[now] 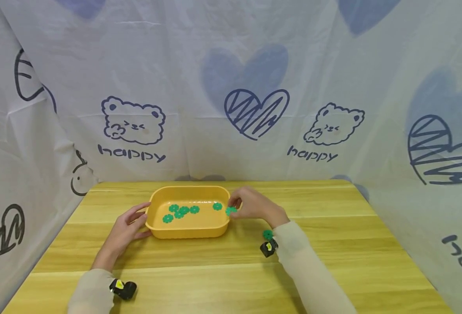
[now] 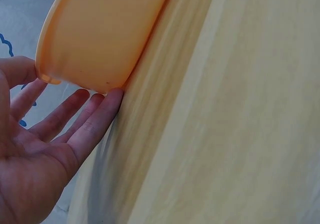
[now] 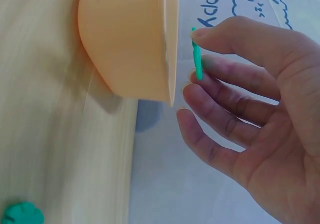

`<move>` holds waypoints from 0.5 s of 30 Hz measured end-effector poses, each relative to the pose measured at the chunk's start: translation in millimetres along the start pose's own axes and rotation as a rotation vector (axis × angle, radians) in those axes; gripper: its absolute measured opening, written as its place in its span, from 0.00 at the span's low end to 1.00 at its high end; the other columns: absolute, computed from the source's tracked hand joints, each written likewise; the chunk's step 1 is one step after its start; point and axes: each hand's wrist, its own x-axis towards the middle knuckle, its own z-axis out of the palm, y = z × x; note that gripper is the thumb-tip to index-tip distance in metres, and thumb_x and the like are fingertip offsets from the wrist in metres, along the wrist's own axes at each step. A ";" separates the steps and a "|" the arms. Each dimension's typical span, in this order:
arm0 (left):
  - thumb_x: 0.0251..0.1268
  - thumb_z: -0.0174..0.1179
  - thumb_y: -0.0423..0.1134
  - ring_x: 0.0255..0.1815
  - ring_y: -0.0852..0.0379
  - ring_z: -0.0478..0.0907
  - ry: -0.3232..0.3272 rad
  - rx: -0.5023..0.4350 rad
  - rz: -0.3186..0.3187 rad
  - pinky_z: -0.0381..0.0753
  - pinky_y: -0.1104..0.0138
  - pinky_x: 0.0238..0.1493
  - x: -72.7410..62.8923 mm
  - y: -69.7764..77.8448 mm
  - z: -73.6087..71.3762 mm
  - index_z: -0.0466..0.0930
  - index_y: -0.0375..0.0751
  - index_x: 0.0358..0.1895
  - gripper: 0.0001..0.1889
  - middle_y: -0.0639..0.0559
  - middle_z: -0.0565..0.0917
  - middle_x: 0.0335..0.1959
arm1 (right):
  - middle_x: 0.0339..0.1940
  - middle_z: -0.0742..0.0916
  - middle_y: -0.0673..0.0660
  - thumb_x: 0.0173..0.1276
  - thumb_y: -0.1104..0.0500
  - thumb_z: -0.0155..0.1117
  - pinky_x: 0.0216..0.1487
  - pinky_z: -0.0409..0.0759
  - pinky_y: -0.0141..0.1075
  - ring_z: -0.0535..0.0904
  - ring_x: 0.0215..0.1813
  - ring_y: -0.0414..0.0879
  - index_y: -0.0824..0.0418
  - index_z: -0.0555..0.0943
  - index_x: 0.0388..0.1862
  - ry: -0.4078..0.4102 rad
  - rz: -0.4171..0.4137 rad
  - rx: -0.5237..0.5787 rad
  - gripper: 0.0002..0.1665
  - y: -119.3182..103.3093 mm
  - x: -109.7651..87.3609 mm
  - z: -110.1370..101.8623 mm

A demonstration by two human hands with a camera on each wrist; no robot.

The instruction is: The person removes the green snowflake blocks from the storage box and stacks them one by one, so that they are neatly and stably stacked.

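A yellow plastic basin stands on the table with several green snowflake discs lying inside. Its left end is touched by my left hand, fingers spread; the left wrist view shows the fingertips against the lower wall of the basin and the thumb at its rim. Over the right end, my right hand pinches another green snowflake disc edge-on between thumb and fingers, just beyond the rim in the right wrist view. One more green disc lies on the table beside the right wrist.
The wooden table reaches back to a white curtain printed with hearts and bears, which also hangs along both sides. A black wrist camera sits at the left cuff and another black camera at the right cuff.
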 end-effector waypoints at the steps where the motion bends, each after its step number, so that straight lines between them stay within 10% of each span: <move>1: 0.84 0.48 0.42 0.59 0.54 0.80 0.000 0.002 0.000 0.91 0.57 0.54 0.1 0.1 -0.2 0.57 0.38 0.81 0.29 0.26 0.67 0.74 | 0.38 0.90 0.54 0.60 0.60 0.76 0.47 0.88 0.35 0.84 0.42 0.47 0.62 0.89 0.40 0.004 -0.001 0.002 0.10 1.1 -2.3 -0.5; 15: 0.84 0.48 0.41 0.59 0.54 0.80 0.005 -0.002 -0.005 0.91 0.57 0.53 0.3 1.1 -0.2 0.58 0.38 0.80 0.28 0.26 0.67 0.73 | 0.37 0.89 0.50 0.61 0.58 0.78 0.46 0.85 0.31 0.83 0.42 0.44 0.58 0.89 0.38 0.003 0.091 -0.012 0.09 24.3 -36.7 -2.8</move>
